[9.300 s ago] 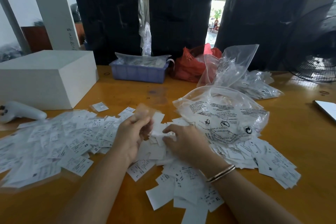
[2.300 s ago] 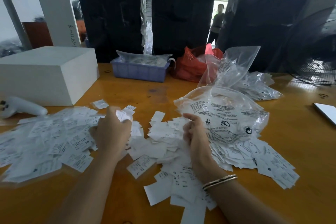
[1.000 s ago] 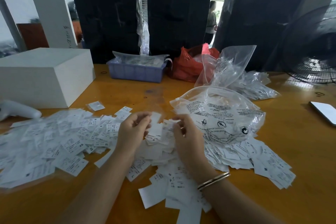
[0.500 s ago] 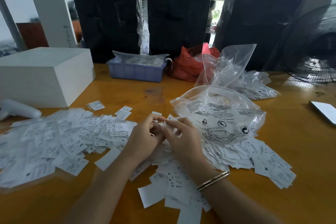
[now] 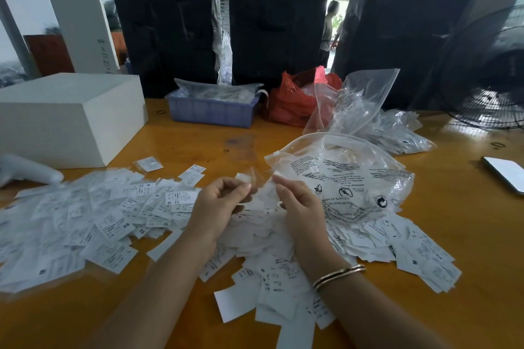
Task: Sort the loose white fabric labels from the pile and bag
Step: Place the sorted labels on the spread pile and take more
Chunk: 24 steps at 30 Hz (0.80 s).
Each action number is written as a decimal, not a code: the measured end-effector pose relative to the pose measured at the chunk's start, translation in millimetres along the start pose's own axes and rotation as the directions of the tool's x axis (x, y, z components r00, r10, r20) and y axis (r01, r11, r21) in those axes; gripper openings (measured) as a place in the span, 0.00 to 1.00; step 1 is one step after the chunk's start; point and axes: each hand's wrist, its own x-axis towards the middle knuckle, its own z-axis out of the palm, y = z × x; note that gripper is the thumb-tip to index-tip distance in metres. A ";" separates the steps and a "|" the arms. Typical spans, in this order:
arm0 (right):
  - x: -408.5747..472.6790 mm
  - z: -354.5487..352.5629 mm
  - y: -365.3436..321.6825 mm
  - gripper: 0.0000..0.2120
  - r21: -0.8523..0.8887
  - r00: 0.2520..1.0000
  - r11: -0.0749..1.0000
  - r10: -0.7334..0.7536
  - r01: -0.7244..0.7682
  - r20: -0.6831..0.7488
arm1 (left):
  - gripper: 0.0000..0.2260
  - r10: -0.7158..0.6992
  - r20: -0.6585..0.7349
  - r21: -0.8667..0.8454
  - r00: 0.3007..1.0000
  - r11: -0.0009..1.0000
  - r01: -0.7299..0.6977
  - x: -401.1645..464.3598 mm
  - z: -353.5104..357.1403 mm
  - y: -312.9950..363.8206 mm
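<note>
Both hands are working above the label pile [image 5: 263, 238], beside the clear bag [image 5: 343, 178]. The left hand [image 5: 218, 207] is pinching a small label [image 5: 244, 178], apparently to read it; the right hand [image 5: 297, 207] is curling around more labels, likely holding them ready for sorting.

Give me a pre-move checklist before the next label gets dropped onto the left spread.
1. Left hand holds a label: ok, pinched at the fingertips.
2. Right hand keeps its labels: ok, fingers curled on white pieces over the middle pile.
3. Size on the pinched label readable: cannot tell, it is blurred.
4. Left spread within reach: ok, it lies right beside the left hand.
5. Clear printed bag out of the way: ok, it lies to the right of both hands.
6. Only one label pinched: cannot tell.
</note>
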 end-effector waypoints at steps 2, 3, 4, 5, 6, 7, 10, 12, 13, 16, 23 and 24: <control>1.0 -0.8 0.8 0.17 0.054 0.999 0.998 0.025 -0.023 -0.037 | 0.03 0.073 -0.023 0.087 0.997 0.994 -0.070 -0.8 -0.7 0.1; 1.2 -1.4 0.4 0.20 0.114 0.998 0.993 0.033 -0.027 -0.055 | 0.03 0.130 -0.031 0.171 0.991 0.978 -0.123 -1.6 -0.7 0.3; 1.3 -2.6 -0.1 0.23 0.165 0.997 0.986 0.032 -0.020 -0.073 | 0.04 0.189 -0.029 0.257 0.982 0.950 -0.175 -2.2 -0.6 0.3; 1.8 -3.8 -0.9 0.25 0.193 0.996 0.981 0.024 -0.007 -0.088 | 0.04 0.245 -0.017 0.326 0.969 0.918 -0.226 -2.6 -0.6 0.3; 2.5 -5.4 -1.7 0.26 0.203 0.995 0.979 0.015 0.004 -0.094 | 0.05 0.291 0.002 0.375 0.957 0.887 -0.271 -3.2 -0.9 0.3; 3.5 -7.0 -2.6 0.25 0.205 0.996 0.979 0.005 0.014 -0.094 | 0.06 0.328 0.024 0.411 0.945 0.858 -0.308 -3.8 -1.3 0.4; 7.9 -14.6 -6.8 0.15 0.128 0.995 0.990 -0.053 0.064 -0.087 | 0.08 0.408 0.093 0.490 0.908 0.775 -0.398 -4.7 -2.3 1.1; 10.8 -21.5 -11.3 0.07 -0.068 0.988 0.987 -0.151 0.148 -0.041 | 0.07 0.427 0.111 0.515 0.897 0.748 -0.419 -4.6 -2.9 1.0; 12.0 -24.6 -13.2 0.06 -0.170 0.978 0.964 -0.207 0.204 0.001 | 0.06 0.431 0.116 0.522 0.895 0.740 -0.424 -4.1 -3.2 0.7; 14.3 -29.9 -16.8 0.06 -0.399 0.931 0.841 -0.332 0.366 0.154 | 0.05 0.459 0.147 0.539 0.876 0.705 -0.461 -2.9 -3.7 -0.2; 15.8 -29.9 -15.5 0.06 -0.539 0.883 0.701 -0.403 0.468 0.242 | 0.05 0.481 0.168 0.546 0.860 0.681 -0.488 -4.9 -2.8 1.1; 16.4 -30.0 -15.3 0.06 -0.542 0.879 0.696 -0.418 0.471 0.228 | 0.05 0.481 0.174 0.548 0.859 0.678 -0.490 -5.3 -2.8 1.5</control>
